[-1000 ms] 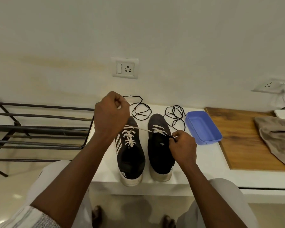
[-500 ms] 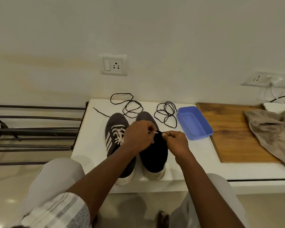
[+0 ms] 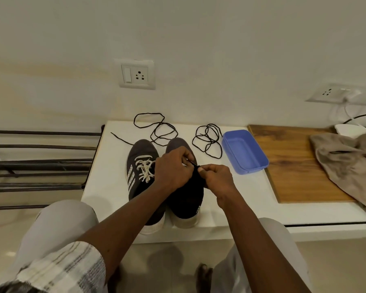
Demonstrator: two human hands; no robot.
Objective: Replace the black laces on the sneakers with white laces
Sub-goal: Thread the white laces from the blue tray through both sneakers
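Left hand and right hand pinch together over right sneaker, presumably on a lace end, mostly hidden. Risk: tip slips from the pinch and skips an eyelet.

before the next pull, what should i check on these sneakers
1. Black laces out of both sneakers: ok, two loose coils lie behind the toes.
2. Left sneaker laced white: ok.
3. Grip on the lace end: ok, left hand and right hand both pinch it.
4. Right sneaker eyelets threaded: cannot tell, the hands cover them.
5. Blue tray out of the way: ok, it sits apart on the right.
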